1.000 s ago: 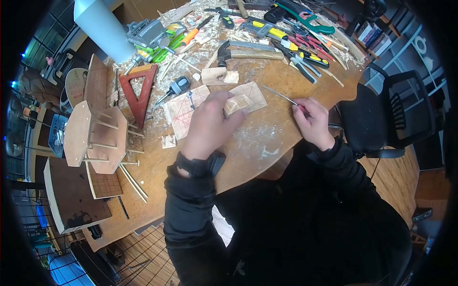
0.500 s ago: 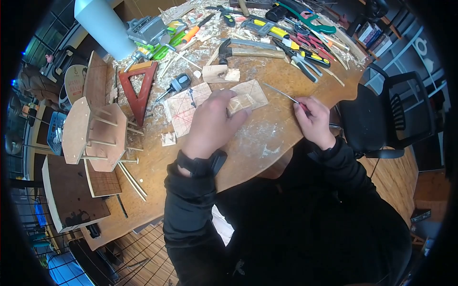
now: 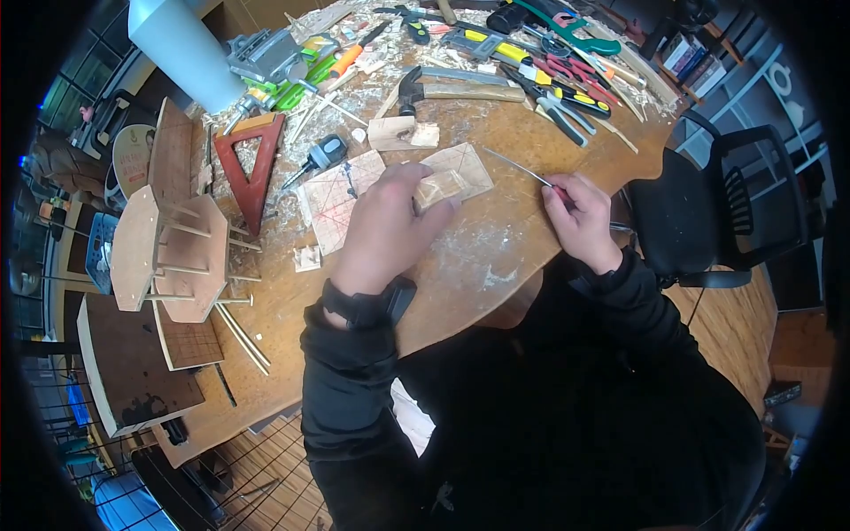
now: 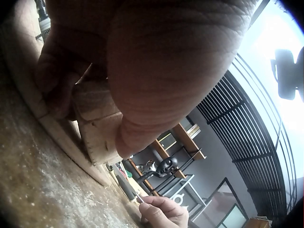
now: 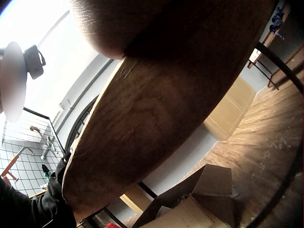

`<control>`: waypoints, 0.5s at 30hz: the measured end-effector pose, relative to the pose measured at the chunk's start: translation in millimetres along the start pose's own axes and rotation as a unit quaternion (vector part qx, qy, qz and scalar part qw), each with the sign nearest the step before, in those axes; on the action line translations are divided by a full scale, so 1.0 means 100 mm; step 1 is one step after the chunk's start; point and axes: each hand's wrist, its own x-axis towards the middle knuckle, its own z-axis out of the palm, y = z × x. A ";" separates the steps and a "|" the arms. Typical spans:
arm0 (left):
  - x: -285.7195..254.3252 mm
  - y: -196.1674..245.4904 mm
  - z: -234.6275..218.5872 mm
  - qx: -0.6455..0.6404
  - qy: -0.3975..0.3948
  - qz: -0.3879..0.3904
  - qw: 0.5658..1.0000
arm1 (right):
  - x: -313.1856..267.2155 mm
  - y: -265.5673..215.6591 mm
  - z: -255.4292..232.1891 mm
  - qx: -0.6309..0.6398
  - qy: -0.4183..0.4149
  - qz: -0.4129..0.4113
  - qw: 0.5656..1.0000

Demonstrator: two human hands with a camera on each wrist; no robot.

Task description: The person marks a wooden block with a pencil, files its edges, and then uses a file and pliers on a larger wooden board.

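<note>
Noting from my remote post: wooden counter (image 3: 443, 305), scattered with shavings (image 3: 394, 53) and hand tools such as a hammer (image 3: 465, 91) along the far side; black chair (image 3: 682, 208) beside it, wood floor (image 3: 730, 332) below. Left grip (image 3: 387, 217) closed, thumb and fingers pinching a small wooden block (image 3: 442, 187) over a flat board (image 3: 478, 170), mid-counter. Right grip (image 3: 580, 217) curled round a thin-shafted tool (image 3: 521, 167), tip just beside the board. Hard for me to make out: left fingers, deep in shadow; most of the tool's handle, covered by the hand.
</note>
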 end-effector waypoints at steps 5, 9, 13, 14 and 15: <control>-0.01 -0.03 0.00 -0.001 0.000 -0.005 1.000 | 0.00 -0.01 0.01 0.003 0.000 -0.004 1.000; 0.00 -0.05 0.01 -0.003 0.001 0.005 1.000 | 0.00 0.02 0.02 -0.002 0.004 -0.002 1.000; 0.00 -0.07 0.02 0.001 0.012 0.020 1.000 | 0.00 0.01 0.02 -0.003 0.006 -0.006 1.000; 0.00 -0.06 0.02 0.006 0.009 0.015 1.000 | 0.01 0.01 0.02 -0.003 0.006 -0.009 1.000; -0.01 -0.05 0.02 0.011 0.004 0.009 1.000 | 0.00 0.00 0.02 -0.002 0.005 -0.005 1.000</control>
